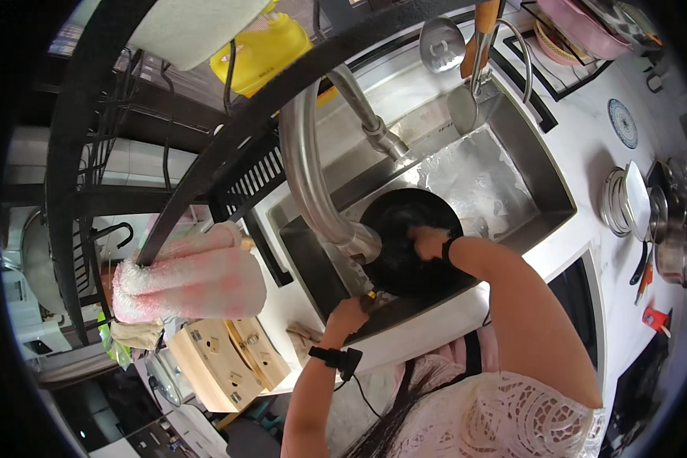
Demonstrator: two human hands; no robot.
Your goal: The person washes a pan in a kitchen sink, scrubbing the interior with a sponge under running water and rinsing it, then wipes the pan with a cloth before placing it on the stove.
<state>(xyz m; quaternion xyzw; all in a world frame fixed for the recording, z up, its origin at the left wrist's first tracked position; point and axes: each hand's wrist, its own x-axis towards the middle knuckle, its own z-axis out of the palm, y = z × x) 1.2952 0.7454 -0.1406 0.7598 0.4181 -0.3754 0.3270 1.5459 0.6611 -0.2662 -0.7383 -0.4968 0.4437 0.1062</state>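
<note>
A round black pan [395, 212] rests in the stainless steel sink [518, 134]. My left hand [349, 316] is closed on the pan's handle [368, 299] near the sink's front edge. Inside the pan is my right hand [429, 241], its fingers against the inner surface; whether they hold anything cannot be told. The curved metal faucet [309, 172] reaches over the pan's left side. A second, thinner spout [372, 117] stands behind it. Wet patches shine on the sink floor.
A black rack frame [223, 129] crosses the upper left, with a pink and white towel [194, 280] hanging there. Ladles [464, 111] hang at the sink's back. Stacked dishes [615, 200] and metal pots [675, 252] stand on the right counter. A wooden box [217, 363] is at the lower left.
</note>
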